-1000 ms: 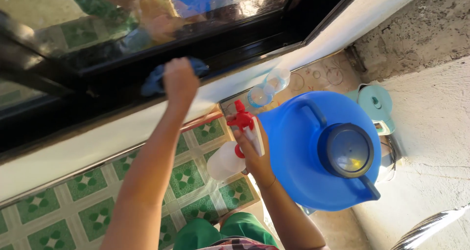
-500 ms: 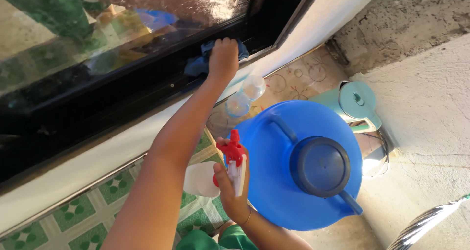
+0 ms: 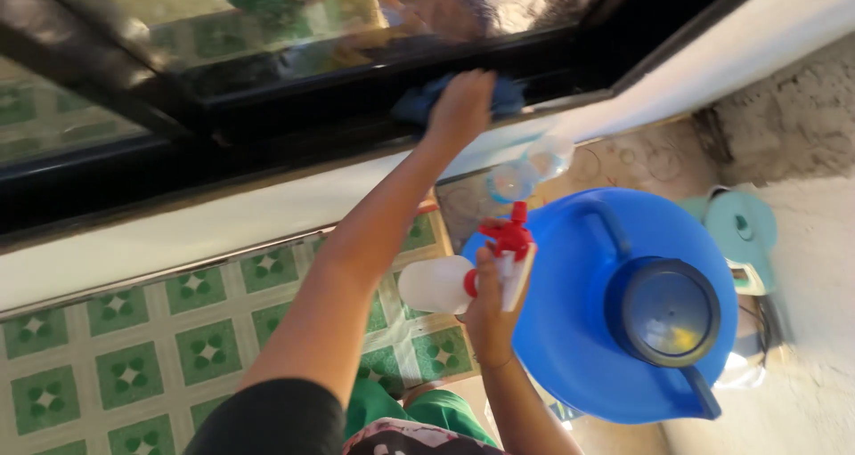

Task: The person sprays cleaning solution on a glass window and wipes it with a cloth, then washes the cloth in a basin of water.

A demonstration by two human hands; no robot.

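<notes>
2 hands are in view, both the person's own, with 1 blue cloth [image 3: 501, 96], 1 spray bottle [image 3: 463, 280], 1 large blue water jug [image 3: 570, 330], 1 pale green kettle [image 3: 741, 232] and 2 clear plastic bottles [image 3: 530, 172].

The left hand [image 3: 461, 108] is stretched up to the black window frame [image 3: 294, 108], just above the jug. Its fingers are curled and pressed down on the blue cloth, which is bunched under the palm and shows at both sides of the hand, lying against the bottom rail of the frame. How tightly the fingers close around the cloth cannot be told, since the back of the hand covers them.

The right hand [image 3: 490, 308] sits just left of the jug, touching or nearly touching its blue wall. It is wrapped around the neck of the spray bottle, fingers closed on it below the red trigger head [image 3: 509, 239]. The bottle lies sideways, its white body pointing away from the jug and its red nozzle pointing up toward the window.

The jug stands closed with a dark round cap [image 3: 668, 311], and a handle runs across its top. What it holds cannot be seen. The 2 clear bottles lie just above the jug, by the white sill [image 3: 267, 215]. The kettle stands just right of the jug, lid shut. Green patterned floor tiles [image 3: 134, 348] spread left of the jug.
</notes>
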